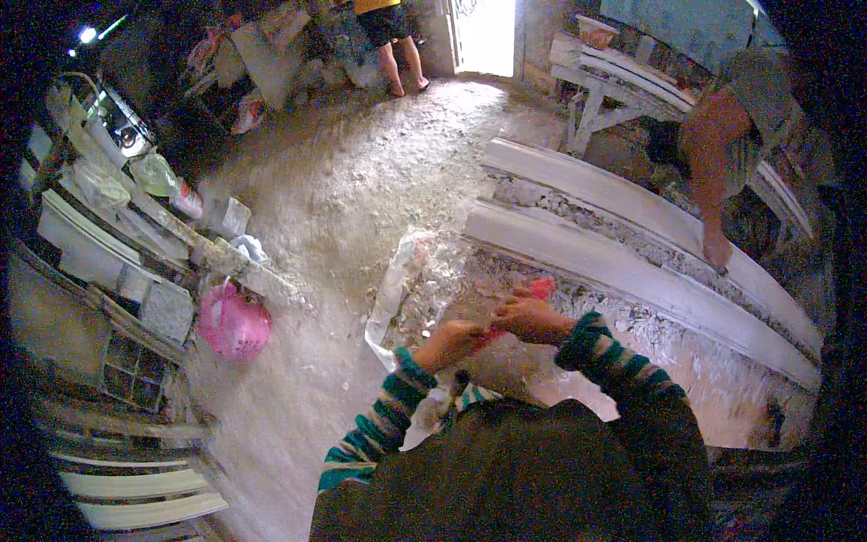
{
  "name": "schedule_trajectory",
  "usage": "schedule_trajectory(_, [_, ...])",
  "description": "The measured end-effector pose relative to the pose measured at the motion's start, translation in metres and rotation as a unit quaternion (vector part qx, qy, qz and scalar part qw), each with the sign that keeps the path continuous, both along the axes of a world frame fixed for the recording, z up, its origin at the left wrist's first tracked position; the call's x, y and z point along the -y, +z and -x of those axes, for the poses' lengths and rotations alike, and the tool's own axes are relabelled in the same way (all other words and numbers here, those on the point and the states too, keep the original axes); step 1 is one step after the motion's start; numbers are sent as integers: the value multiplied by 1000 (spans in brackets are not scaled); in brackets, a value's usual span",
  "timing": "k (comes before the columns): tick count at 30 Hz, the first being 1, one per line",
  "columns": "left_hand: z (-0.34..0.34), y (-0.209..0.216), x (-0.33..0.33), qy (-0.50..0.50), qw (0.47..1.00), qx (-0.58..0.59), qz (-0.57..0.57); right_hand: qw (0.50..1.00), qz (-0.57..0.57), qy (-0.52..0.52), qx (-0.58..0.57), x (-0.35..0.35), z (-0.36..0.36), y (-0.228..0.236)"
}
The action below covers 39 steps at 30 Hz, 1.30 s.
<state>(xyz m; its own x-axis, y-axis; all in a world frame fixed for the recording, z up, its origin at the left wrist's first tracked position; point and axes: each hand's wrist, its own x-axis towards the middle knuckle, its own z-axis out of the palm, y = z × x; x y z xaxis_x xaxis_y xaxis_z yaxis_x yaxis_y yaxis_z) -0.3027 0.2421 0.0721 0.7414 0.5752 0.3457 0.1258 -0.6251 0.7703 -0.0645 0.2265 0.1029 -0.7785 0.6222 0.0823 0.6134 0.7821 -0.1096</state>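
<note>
My two hands are close together in front of my body, above a patch of pale rubble [440, 294]. My left hand [449, 344] is closed, with its fingers toward my right hand. A slim red object [491, 335] runs between the two, and blur hides its exact kind. My right hand [535, 320] is curled over the object, and another bit of red shows beyond its fingers. Just to the right lie long white moulded strips [542, 237], apart from my hands.
A co-worker [722, 144] bends at the right, one hand on the farther white strip [614, 194]. A pink plastic bag [235, 323] hangs beside the left-hand racks of pale panels [99, 239]. Another person [390, 41] stands near the bright doorway [486, 36]. A white bench [591, 108] stands far right.
</note>
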Motion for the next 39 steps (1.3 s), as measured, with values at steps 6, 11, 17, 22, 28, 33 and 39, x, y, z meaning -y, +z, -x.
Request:
schedule_trajectory(6, [-65,-43,-11,-79,992,-59,77,992,60,-46,100,-12,-62,-37])
schedule_trajectory(11, [-27,-54,-33,-54,965,-62,248,998,-2,-28,49,-67,-35,-85])
schedule_trajectory(17, [43,-24,-46,164,971,-164,56,986,-130,97,42,-119,52,-82])
schedule_trajectory(22, [69,17,-26,297,929,-222,8,971,-238,12,1,-109,100,-52])
schedule_trajectory(28, [56,16,-1,130,980,-74,133,988,93,-41,115,-32,45,-23])
schedule_trajectory(33, [13,-31,-15,96,980,-175,-7,991,64,-88,79,-18,2,-43])
schedule_trajectory(39, [26,-33,-69,208,955,-175,-123,990,-45,-124,56,-83,38,-60])
